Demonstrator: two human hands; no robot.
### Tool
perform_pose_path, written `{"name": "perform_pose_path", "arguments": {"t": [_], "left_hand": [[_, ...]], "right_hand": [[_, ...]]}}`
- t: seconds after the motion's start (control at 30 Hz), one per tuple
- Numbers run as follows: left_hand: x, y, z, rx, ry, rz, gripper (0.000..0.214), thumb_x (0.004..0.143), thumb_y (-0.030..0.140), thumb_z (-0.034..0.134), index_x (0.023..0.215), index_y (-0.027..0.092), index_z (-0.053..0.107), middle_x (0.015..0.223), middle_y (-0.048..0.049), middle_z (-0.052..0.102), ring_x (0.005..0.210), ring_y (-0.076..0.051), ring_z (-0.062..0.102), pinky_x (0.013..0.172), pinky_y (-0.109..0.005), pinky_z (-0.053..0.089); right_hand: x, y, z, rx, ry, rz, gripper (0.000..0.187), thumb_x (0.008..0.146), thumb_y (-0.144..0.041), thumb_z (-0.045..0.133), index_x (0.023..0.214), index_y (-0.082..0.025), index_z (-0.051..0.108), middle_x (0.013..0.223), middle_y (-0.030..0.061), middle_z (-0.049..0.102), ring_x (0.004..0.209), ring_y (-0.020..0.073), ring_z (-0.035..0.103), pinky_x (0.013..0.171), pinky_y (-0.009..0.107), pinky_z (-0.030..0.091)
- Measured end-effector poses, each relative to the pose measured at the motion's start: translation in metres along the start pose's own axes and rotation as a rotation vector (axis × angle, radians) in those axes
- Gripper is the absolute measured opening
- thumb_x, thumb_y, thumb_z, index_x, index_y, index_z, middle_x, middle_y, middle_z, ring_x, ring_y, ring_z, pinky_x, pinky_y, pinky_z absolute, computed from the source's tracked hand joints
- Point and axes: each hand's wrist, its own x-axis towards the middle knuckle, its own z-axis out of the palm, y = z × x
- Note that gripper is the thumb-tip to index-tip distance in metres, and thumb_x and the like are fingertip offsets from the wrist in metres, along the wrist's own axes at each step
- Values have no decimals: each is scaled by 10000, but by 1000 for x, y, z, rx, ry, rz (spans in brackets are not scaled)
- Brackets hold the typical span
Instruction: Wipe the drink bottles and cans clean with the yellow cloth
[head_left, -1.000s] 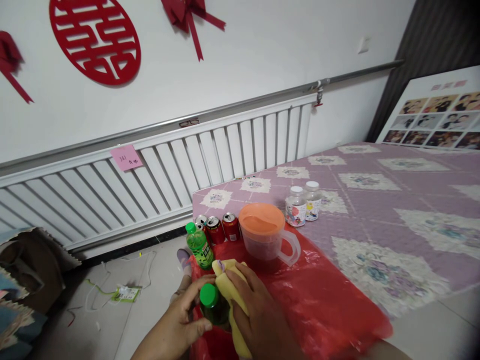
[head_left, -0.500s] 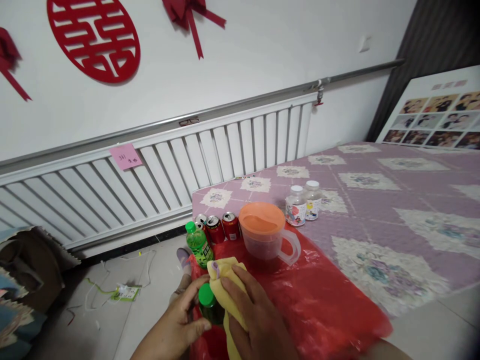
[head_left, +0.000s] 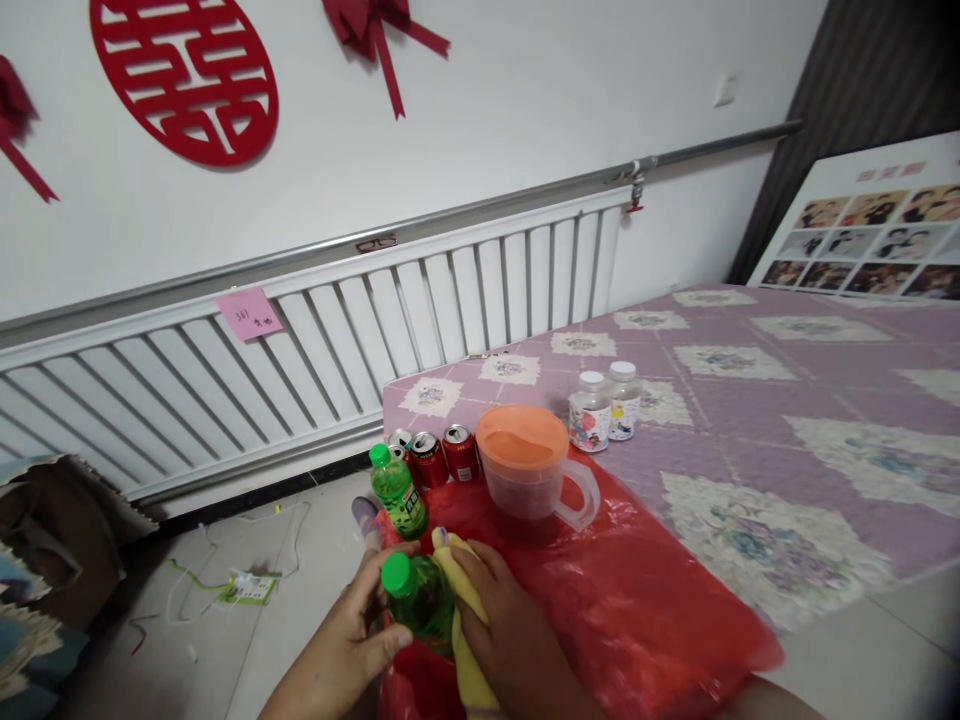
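A green plastic drink bottle (head_left: 421, 600) with a green cap is between my two hands. My left hand (head_left: 352, 625) is curled round its left side, fingers behind and thumb in front. With my right hand (head_left: 499, 625) I grip a yellow cloth (head_left: 466, 610), which presses against the bottle's right side. Just beyond stands a second green bottle (head_left: 401, 498), upright on the red plastic sheet (head_left: 615, 580). Part of the held bottle's lower end is hidden by my hands and the cloth.
Several drink cans (head_left: 429, 460) stand behind the bottles. A clear pitcher (head_left: 525, 490) with an orange lid is beside them, and two white-capped jars (head_left: 591, 412) are farther right on the purple patterned cover (head_left: 735, 400). A white radiator (head_left: 337, 340) lines the wall.
The cloth has shifted right and down with my right hand, uncovering more of the held bottle. That bottle's cap has moved slightly left and up. The other containers stay put.
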Motion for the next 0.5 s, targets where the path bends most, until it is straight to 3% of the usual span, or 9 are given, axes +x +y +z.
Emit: {"name": "perform_pose_path", "arguments": {"t": [0.17, 0.37, 0.5], "left_hand": [[0, 0, -1, -45, 3, 25, 670, 788, 571, 802, 1368, 340, 559, 1417, -76, 615, 1299, -343, 576, 1045, -442, 485], [4, -9, -5, -83, 58, 33, 641, 803, 489, 820, 1363, 319, 559, 1407, -80, 648, 1314, -339, 582, 1105, -468, 444], [7, -15, -4, -49, 172, 47, 686, 780, 452, 841, 1367, 269, 535, 1491, -116, 593, 1387, -363, 528, 1149, -490, 414]], "right_hand": [[0, -5, -2, 49, 92, -92, 623, 895, -139, 424, 1507, -237, 484, 1527, 97, 524, 1406, 213, 488, 1185, 410, 408], [7, 12, 7, -64, -127, 116, 649, 869, -121, 455, 1513, -191, 493, 1447, 136, 596, 1295, 241, 599, 1115, 391, 478], [5, 14, 11, -23, -72, 88, 638, 872, -128, 454, 1506, -192, 491, 1509, 120, 542, 1367, 220, 533, 1172, 388, 419]]}}
